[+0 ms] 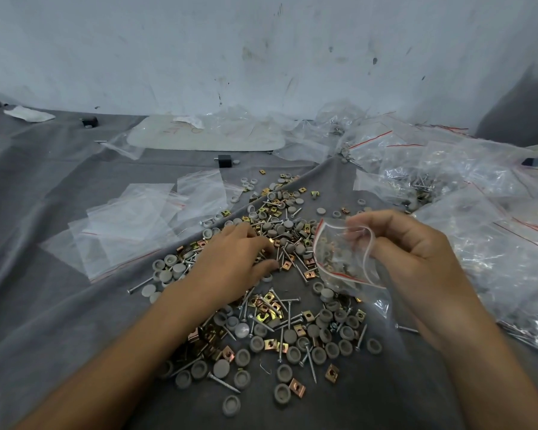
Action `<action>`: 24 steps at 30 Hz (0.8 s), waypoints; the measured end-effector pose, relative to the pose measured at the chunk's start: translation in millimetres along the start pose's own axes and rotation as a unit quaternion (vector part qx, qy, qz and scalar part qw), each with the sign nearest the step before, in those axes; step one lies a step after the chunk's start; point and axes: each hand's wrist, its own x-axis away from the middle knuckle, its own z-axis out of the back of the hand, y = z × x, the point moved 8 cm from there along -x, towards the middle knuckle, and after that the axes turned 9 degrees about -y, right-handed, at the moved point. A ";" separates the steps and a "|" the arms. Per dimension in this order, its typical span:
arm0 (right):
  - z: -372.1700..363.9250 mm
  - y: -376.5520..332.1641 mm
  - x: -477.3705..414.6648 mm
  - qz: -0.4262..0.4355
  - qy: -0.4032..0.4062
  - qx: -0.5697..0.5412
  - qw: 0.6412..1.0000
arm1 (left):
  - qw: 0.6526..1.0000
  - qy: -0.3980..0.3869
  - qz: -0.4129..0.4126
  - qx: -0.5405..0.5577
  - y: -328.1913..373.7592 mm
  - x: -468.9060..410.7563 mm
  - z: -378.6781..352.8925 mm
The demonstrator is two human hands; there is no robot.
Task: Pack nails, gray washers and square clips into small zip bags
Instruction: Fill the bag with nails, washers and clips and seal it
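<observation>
The left forearm comes in from the near left and slants toward the middle of the scene. The left hand [233, 259] lies palm down on the loose pile, its fingers curled down among the parts and the thumb tucked in beside them. The fingertips are buried in the pieces, so it is unclear whether they pinch anything.

The right forearm comes in from the near right. The right hand [416, 252] is raised just above the pile with its knuckles up. Its curled fingers and thumb pinch the mouth edge of a small zip bag [339, 259]. The bag hangs open toward the left hand, with its red strip visible and washers and clips already inside.

Gray washers [257, 344], square clips [297, 387] and nails [222, 381] lie scattered on the gray cloth [59, 305], from the near edge up to between the hands and beyond. Empty bags [131, 225] lie flat to the left. Filled bags [479, 243] are heaped on the right.
</observation>
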 end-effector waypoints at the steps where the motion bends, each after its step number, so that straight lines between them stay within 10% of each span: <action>1: 0.2 0.0 -0.1 0.000 0.000 0.000 1.000 | 1.000 0.003 -0.007 0.003 1.6 0.3 1.7; 24: 0.1 1.9 -0.3 0.000 -0.006 -0.001 1.000 | 0.993 0.006 -0.059 -0.107 12.0 2.9 -3.4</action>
